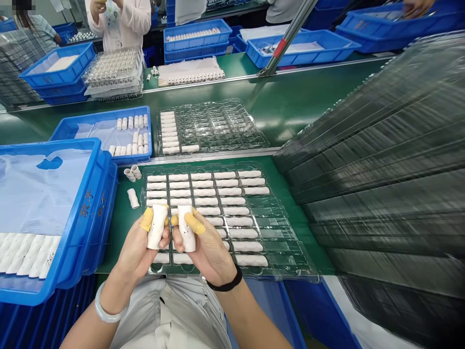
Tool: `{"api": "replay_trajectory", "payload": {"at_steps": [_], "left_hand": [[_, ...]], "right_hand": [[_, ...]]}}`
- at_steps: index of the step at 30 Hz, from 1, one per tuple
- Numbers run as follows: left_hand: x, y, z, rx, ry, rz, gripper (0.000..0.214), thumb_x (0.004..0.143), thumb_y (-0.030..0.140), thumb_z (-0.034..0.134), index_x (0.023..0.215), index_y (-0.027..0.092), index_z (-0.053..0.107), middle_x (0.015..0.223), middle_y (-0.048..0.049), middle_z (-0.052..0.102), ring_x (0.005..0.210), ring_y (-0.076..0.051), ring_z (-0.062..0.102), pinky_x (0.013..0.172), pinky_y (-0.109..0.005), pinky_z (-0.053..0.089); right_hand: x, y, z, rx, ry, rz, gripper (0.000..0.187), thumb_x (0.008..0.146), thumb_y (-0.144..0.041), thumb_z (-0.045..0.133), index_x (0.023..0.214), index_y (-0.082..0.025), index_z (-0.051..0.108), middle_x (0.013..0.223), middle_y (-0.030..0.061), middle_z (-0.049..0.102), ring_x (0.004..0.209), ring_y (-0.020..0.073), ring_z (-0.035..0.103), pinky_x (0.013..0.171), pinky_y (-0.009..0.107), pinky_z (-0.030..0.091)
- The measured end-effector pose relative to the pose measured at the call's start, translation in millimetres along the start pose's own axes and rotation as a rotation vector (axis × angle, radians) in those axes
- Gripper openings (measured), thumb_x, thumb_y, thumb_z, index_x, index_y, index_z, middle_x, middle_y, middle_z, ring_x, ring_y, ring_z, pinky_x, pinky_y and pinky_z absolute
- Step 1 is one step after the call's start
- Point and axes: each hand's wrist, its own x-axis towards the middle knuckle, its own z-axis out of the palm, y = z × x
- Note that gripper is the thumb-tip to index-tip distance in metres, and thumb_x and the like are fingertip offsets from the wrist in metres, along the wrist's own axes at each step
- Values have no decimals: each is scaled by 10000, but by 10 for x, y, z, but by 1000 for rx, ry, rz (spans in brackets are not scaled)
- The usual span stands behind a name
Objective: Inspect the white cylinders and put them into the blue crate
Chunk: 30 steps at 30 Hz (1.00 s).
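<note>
My left hand (145, 237) grips a white tube (157, 227) with small dark marks, held nearly upright. Beside it, my right hand (203, 242) is closed on a similar white tube (186, 229), also marked with dark specks. Yellow finger covers show on both hands. Both tubes are above a clear plastic tray (283, 247), whose columns hold many white tubes lying flat; the right column has tubes only at its far end. Left of the tray, one loose tube (133, 198) lies on the green table, with two tubes (135, 172) behind it.
At left, stacked blue bins (98, 194) hold a row of tubes. Another blue bin (149, 133) and a partly filled clear tray (218, 123) sit beyond. A tall stack of clear trays (381, 145) rises at right. Co-workers, one in a pink sleeve (140, 19), are across the line.
</note>
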Motion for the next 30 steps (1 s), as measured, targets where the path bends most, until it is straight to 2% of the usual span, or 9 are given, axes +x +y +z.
{"api": "replay_trajectory", "payload": {"at_steps": [3, 5, 7, 10, 15, 19, 24, 27, 30], "left_hand": [[30, -15, 2, 5, 2, 19, 515, 708, 582, 816, 768, 98, 649, 571, -22, 571, 503, -101, 512, 499, -209, 438], [58, -33, -13, -13, 53, 36, 438, 793, 516, 769, 811, 91, 664, 604, -34, 586, 530, -110, 532, 522, -214, 462], [80, -44, -29, -53, 102, 35, 373, 878, 458, 694, 873, 86, 675, 622, -36, 584, 538, -109, 529, 516, -208, 459], [93, -37, -35, -113, 72, -6, 381, 960, 431, 576, 942, 67, 685, 641, -46, 569, 552, -111, 529, 477, -188, 422], [89, -19, -26, -95, 10, -40, 447, 920, 485, 626, 1037, 60, 697, 638, -41, 558, 538, -99, 500, 440, -163, 377], [90, -34, -18, -25, 7, -31, 433, 891, 479, 670, 962, 53, 702, 619, -52, 570, 534, -107, 506, 478, -188, 423], [111, -10, 22, -113, 39, -85, 424, 1013, 404, 466, 992, 43, 688, 661, -87, 612, 543, -113, 540, 501, -197, 459], [138, 8, 33, -173, 27, -137, 471, 1041, 411, 381, 1046, 44, 677, 694, -103, 630, 532, -102, 537, 484, -181, 452], [164, -1, 30, -166, 22, -160, 486, 1038, 431, 381, 1055, 41, 672, 711, -114, 635, 530, -107, 554, 430, -163, 406]], "right_hand": [[6, -11, 20, 71, 25, 23, 458, 772, -574, 782, 976, -182, 659, 672, 0, 658, 552, 117, 553, 597, 256, 451], [8, -31, 24, 120, 39, 57, 500, 810, -593, 727, 1073, -172, 670, 776, 27, 699, 619, 134, 590, 654, 280, 491], [10, -48, 16, 149, 41, 81, 429, 853, -525, 694, 1091, -168, 678, 840, 38, 714, 684, 147, 618, 697, 292, 510], [16, -50, -8, 164, 28, 67, 283, 857, -409, 693, 1009, -171, 696, 845, 32, 713, 740, 157, 636, 733, 298, 521], [11, -16, -46, 121, -6, 45, 300, 799, -440, 770, 915, -178, 678, 747, 27, 690, 742, 183, 656, 723, 318, 531], [-11, -8, -46, 49, -3, 0, 331, 776, -449, 809, 878, -184, 640, 674, 23, 670, 713, 185, 657, 664, 294, 513], [-21, -42, -30, 55, 48, -14, 395, 836, -458, 728, 1092, -164, 660, 840, 42, 708, 728, 168, 650, 729, 325, 541], [-30, -69, -37, 89, 54, -18, 313, 824, -362, 699, 1076, -178, 671, 908, 37, 709, 802, 180, 659, 773, 339, 543], [-57, -90, -48, 66, 51, -45, 274, 773, -285, 733, 1023, -189, 673, 886, 30, 703, 837, 193, 661, 781, 343, 536]]}}
